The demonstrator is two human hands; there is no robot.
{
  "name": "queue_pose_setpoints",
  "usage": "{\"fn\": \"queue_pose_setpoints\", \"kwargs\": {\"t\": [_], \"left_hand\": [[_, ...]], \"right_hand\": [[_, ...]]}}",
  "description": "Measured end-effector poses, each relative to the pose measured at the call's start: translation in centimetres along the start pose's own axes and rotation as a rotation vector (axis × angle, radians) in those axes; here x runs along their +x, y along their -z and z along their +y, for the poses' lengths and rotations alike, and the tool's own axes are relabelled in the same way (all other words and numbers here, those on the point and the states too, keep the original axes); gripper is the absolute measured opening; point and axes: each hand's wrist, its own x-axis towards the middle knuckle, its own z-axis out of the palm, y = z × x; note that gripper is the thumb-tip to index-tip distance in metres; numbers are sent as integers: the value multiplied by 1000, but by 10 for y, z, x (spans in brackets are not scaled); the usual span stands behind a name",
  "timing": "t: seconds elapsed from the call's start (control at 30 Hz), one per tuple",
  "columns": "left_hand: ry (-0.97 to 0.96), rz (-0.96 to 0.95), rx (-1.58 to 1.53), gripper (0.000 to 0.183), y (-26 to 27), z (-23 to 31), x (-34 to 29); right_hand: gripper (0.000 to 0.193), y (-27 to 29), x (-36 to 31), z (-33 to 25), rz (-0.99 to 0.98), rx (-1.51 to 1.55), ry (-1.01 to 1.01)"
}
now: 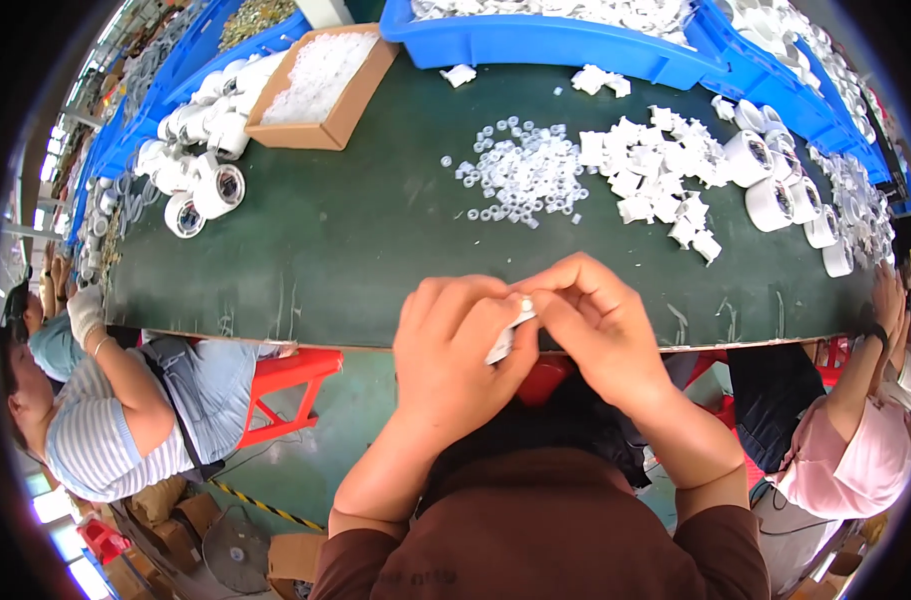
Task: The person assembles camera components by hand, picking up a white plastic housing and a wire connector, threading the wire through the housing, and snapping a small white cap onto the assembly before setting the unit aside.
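Observation:
Just in front of my body, at the table's near edge, my left hand (445, 350) is closed around a small white plastic part (499, 347). Most of that part is hidden by the fingers. My right hand (605, 330) meets it from the other side, thumb and fingertips pinched together at the part's upper end. Whatever the right fingertips hold is too small and covered to name. Beyond the hands lies a heap of small clear plastic rings (520, 172). To its right is a pile of similar-looking white plastic parts (658, 165).
White cylindrical housings (770, 203) stand at the right, and more housings (218, 190) lie at the left. A cardboard box (300, 135) holds small clear pieces. Blue bins (545, 45) line the far side of the green table (365, 240). Co-workers (125, 420) sit on both sides.

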Motion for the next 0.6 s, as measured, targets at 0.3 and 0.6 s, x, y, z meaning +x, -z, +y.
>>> {"fn": "queue_pose_setpoints", "kwargs": {"t": [0.3, 0.6], "left_hand": [[141, 14, 603, 45, 66, -48, -4], [-65, 441, 179, 27, 76, -44, -21]], "right_hand": [[23, 74, -2, -40, 511, -1257, 686], [73, 245, -7, -64, 920, -1295, 304]]}}
